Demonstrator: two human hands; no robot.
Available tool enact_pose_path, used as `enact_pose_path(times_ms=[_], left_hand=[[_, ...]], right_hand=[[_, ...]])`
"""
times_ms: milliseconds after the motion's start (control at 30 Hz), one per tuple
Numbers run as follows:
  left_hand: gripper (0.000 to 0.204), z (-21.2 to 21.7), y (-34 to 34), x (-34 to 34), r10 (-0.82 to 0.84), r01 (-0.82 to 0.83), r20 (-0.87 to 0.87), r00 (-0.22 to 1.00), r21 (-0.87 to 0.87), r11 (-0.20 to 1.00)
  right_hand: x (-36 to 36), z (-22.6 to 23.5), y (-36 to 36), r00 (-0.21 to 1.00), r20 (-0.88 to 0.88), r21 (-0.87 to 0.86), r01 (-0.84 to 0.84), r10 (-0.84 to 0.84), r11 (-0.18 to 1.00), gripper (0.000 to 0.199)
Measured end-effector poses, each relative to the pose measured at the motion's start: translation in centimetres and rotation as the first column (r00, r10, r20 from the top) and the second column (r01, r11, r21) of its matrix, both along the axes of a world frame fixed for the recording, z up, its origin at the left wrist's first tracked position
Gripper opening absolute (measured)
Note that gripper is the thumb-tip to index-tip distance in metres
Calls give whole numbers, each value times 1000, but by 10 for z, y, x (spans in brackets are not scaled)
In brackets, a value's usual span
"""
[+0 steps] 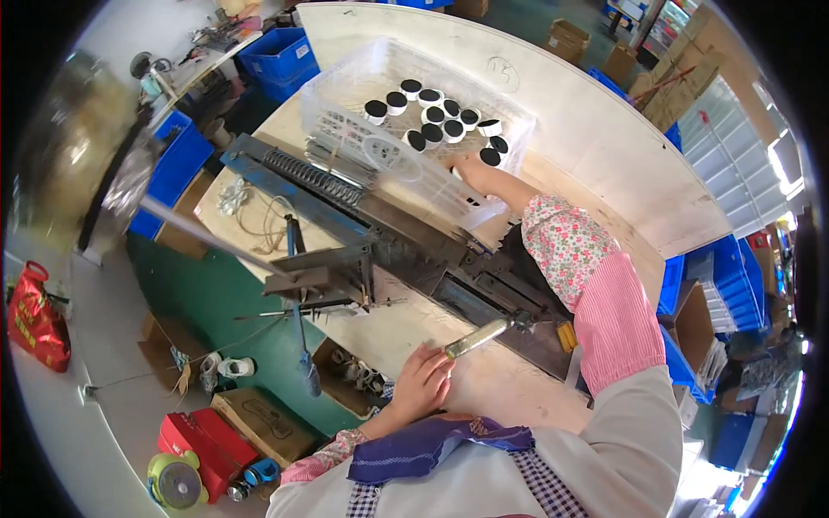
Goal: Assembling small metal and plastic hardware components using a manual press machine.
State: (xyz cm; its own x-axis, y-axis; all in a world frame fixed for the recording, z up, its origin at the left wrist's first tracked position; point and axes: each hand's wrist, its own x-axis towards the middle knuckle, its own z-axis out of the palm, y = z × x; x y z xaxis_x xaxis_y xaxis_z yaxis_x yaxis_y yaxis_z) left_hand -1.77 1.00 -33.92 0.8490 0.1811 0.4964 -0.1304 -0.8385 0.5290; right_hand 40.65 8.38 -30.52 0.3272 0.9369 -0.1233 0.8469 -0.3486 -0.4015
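My right hand (471, 173) reaches into a clear plastic crate (345, 121) on the bench, close to several short white cylinders with black tops (431, 115). Its fingertips are partly hidden, and I cannot make out whether they hold anything. Nearer to me, my left hand (421, 380) rests at the bench's front with its fingers stretched out. Its fingertips lie beside the end of a worn metal lever handle (479, 337), not wrapped round it. That lever joins a long, dark metal bench machine (406, 226) fitted with a coil spring (313, 177).
A pale upright board (553, 78) walls the bench's far side. Left of the machine stands a metal bracket (324, 281) with a long rod. On the green floor are cardboard boxes (263, 423) and a small green fan (177, 479). Blue bins (730, 281) stand at right.
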Motion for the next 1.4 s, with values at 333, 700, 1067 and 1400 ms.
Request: enact_pose_path(times_ms=[333,700,1067,1400], left_hand=[[32,0,-5,-7,-92,106,115,989,-123,987],[54,68,-57,-14,-687,-33,442,576,-828,-560],[51,49,-61,-93,-132,-45,-19,991,-980,-194],[44,95,-52,-103,410,172,185,893,-983,68]], right_hand=[[-77,220,-95,900,-344,233,357,-267,904,66],[-337,147,-274,858,-512,337,249,-46,908,56],[-331,46,-279,996,-91,461,66,-26,885,40],[-340,39,-276,975,218,421,-135,45,897,57]])
